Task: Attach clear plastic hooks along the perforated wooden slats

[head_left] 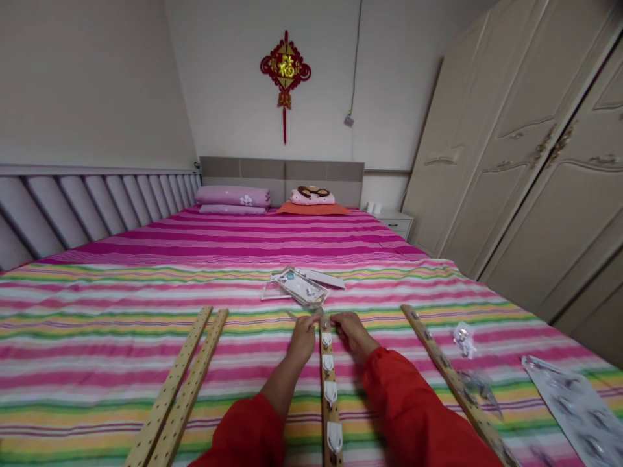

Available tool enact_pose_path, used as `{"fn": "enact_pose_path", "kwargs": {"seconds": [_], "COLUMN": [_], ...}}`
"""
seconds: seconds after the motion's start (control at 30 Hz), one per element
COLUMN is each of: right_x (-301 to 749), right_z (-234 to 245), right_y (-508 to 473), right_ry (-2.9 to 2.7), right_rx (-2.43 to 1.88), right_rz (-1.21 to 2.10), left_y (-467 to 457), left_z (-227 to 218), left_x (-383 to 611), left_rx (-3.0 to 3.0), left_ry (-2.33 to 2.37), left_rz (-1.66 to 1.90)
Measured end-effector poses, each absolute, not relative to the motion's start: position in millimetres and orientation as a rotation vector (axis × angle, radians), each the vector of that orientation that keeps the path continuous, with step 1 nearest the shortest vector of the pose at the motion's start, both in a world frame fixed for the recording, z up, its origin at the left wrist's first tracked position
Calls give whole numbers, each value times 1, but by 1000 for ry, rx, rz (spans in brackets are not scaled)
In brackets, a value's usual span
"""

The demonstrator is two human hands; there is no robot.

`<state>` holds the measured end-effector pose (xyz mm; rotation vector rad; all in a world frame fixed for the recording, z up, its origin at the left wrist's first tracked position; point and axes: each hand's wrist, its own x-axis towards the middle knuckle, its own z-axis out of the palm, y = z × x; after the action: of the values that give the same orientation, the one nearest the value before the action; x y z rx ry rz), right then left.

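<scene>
A narrow wooden strip with punched holes lies lengthwise on the striped bedspread between my red-sleeved arms. Three white hooks sit along it. My left hand and my right hand both rest at the strip's far end, fingers pinched together near a small clear piece there. What they pinch is too small to make out. Just beyond my hands lies a clear plastic package.
Two more perforated wooden strips lie at the left, another at the right. Small plastic bags and a printed sheet lie at the right. Pillows at the headboard, wardrobe on the right.
</scene>
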<state>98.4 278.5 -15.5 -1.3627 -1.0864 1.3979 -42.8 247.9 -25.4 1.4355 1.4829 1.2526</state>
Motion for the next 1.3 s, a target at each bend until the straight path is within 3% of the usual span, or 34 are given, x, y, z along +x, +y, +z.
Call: {"fn": "enact_pose_path", "kwargs": {"seconds": [1.3], "right_x": [93], "right_z": [-19], "right_y": [272], "right_ry": [-1024], "right_rx": [-1246], "right_rz": [1258], "left_y": [261], "left_z": [-27], "left_x": [-38], "left_rx": [1529], "left_ry": [1621], "left_rz": [1197]}}
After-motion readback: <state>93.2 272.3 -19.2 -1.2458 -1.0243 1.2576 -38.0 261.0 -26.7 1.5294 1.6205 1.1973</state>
